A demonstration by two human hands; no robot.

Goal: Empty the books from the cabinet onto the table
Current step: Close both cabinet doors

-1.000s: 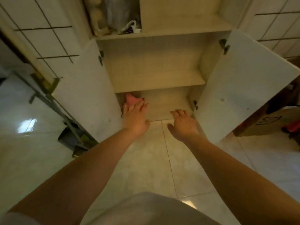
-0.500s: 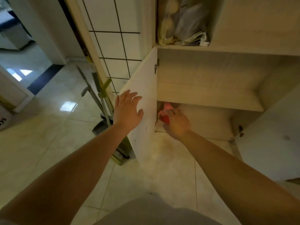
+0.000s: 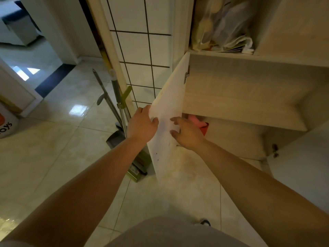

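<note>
The wooden cabinet (image 3: 240, 90) stands with both doors swung out. My left hand (image 3: 142, 124) grips the outer edge of the left cabinet door (image 3: 169, 104), thumb on its inner face. My right hand (image 3: 187, 133) is just inside the door at the bottom compartment, its fingertips touching the door's inner face. Behind that hand a pink and red thing (image 3: 199, 122) lies in the bottom compartment, partly hidden. The middle compartment looks bare. On the top shelf are plastic bags (image 3: 219, 24) and a thin booklet (image 3: 233, 49).
A dustpan (image 3: 115, 137) and long broom handles (image 3: 114, 97) lean on the tiled wall just left of the door. The right cabinet door (image 3: 302, 163) juts out at the right. A cardboard box (image 3: 6, 124) sits at the far left by a doorway.
The view has swung left. My left hand has moved from the bottom compartment to the left door's edge and taken hold of it. My right hand has shifted left to the pink and red thing.
</note>
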